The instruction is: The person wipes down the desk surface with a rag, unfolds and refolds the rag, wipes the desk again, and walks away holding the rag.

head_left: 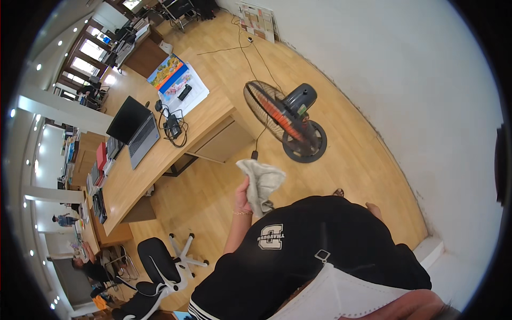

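Note:
My left hand point(242, 194) is raised in front of my black shirt and is closed around a crumpled grey cloth point(262, 184). A thin bracelet sits on that wrist. The cloth hangs over the wooden floor, a short way from the floor fan point(290, 120). My right hand is out of sight, hidden by my body or outside the picture.
A long wooden desk point(133, 178) on the left carries an open laptop point(133, 130), cables and colourful papers point(176, 80). A black-and-white office chair point(154, 266) stands below it. A white wall point(426, 106) runs along the right. Other people are at far-left desks.

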Action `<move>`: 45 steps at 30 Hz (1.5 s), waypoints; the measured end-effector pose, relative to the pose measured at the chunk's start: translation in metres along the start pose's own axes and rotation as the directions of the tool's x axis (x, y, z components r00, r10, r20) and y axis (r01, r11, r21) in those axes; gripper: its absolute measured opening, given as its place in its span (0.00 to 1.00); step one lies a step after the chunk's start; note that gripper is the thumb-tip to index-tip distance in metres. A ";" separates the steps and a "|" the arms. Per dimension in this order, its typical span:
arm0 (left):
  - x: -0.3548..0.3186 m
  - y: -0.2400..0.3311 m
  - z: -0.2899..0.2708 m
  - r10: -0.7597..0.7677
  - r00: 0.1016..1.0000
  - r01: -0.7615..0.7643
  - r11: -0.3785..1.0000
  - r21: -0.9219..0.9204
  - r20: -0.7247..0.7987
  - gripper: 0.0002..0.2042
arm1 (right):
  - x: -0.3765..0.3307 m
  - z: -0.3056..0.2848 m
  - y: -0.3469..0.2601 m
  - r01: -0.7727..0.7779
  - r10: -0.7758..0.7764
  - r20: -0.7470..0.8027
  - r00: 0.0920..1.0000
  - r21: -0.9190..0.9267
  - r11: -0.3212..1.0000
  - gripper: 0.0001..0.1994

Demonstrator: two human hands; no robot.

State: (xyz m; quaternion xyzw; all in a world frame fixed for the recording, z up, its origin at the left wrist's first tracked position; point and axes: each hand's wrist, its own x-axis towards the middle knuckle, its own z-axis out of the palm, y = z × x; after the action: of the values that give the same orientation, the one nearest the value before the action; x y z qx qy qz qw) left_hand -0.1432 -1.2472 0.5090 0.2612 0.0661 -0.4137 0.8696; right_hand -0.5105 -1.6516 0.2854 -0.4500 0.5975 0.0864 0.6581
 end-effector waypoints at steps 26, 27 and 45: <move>0.325 -0.102 0.260 0.357 0.909 -0.337 0.933 -0.125 0.216 0.28 | 0.150 -0.071 -0.413 0.435 -0.451 0.030 0.892 -0.332 0.837 0.14; 0.338 -0.098 0.263 0.359 0.908 -0.335 0.932 -0.140 0.216 0.28 | 0.158 -0.068 -0.430 0.437 -0.449 0.043 0.892 -0.332 0.836 0.14; 0.581 -0.093 0.341 0.502 0.862 -0.442 0.816 -0.372 0.077 0.30 | 0.299 0.064 -0.770 0.553 -0.312 0.596 0.740 -0.275 0.786 0.14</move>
State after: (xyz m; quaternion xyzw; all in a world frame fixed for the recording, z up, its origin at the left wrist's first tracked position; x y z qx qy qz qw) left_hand 0.1294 -1.8675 0.5711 0.0777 -0.0053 -0.1876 0.9792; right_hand 0.1177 -2.1811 0.3960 -0.6737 0.2365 0.1758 0.6777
